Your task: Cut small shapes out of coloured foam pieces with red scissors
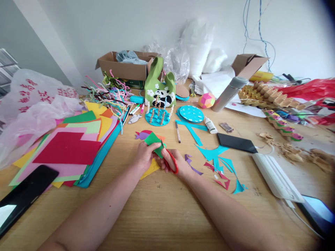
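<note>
Pinched between the thumb and fingers of my left hand (147, 153) is a piece of green paper (152, 140). My right hand (171, 158) grips a pair of scissors with red handles (173, 164), its blades at the right edge of the green paper. Beneath my hands lies yellow paper (151, 169) on the table. Just beyond them is a purple and red paper fish shape (143, 135), and some orange paper (160, 138) shows partly behind the green piece. Purple paper scraps (192, 165) lie right of my right hand.
Coloured sheets (69, 148) are stacked at left beside a black phone (28, 195). Blue offcuts (213, 153), a pen (178, 132), a glue bottle (210, 125) and a power bank (277, 177) lie to the right. A panda bag (160, 87) and a grey flask (230, 94) stand behind.
</note>
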Motion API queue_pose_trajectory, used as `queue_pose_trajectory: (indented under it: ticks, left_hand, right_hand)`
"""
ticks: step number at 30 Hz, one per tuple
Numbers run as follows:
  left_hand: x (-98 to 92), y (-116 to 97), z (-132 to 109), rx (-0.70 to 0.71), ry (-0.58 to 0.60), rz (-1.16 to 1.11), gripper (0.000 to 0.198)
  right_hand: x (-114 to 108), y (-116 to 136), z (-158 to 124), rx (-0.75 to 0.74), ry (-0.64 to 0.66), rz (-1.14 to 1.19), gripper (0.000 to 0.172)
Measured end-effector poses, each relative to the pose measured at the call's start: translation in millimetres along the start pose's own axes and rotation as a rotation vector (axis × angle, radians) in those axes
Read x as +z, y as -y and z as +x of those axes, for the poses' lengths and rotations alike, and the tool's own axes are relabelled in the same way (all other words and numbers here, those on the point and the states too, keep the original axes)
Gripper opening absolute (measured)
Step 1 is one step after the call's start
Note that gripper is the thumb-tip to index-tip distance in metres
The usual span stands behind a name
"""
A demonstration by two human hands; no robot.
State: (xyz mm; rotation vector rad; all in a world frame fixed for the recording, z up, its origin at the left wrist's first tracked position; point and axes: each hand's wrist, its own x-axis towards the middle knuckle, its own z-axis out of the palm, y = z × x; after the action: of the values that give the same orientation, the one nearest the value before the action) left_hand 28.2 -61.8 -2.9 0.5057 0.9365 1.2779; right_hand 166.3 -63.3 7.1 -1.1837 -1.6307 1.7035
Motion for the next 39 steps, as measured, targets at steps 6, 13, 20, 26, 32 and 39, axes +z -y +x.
queue_pose_trajectory:
  ticks: [6, 13, 20, 26, 32, 39]
  left_hand:
    - [0.2, 0.4, 1.5, 0.06, -0.01, 0.047, 0.025]
    - [0.9, -1.5, 2.2, 0.105, -0.05, 0.058, 0.024]
    - [-1.8, -2.2, 3.4, 0.095, -0.005, 0.064, 0.022]
    - [-2.7, -1.8, 3.7, 0.074, 0.013, 0.067, 0.021]
    - [-2.9, -3.7, 4.1, 0.075, 0.005, 0.066, 0.021]
    - [-1.7, -4.2, 5.0, 0.084, 0.007, 0.048, 0.021]
  right_hand:
    - [-0.7, -4.3, 2.2, -0.009, -0.001, 0.0, 0.07]
    - [-1.5, -7.4, 3.4, -0.025, 0.009, -0.024, 0.068]
    - [-1.0, -4.2, 1.0, -0.02, 0.014, -0.012, 0.067]
    - [-0.6, -3.9, 0.9, -0.01, 0.006, -0.005, 0.067]
    - [-1.1, -5.7, 2.4, -0.01, 0.008, -0.003, 0.065]
    - [-1.4, -7.4, 3.4, -0.015, 0.004, -0.002, 0.065]
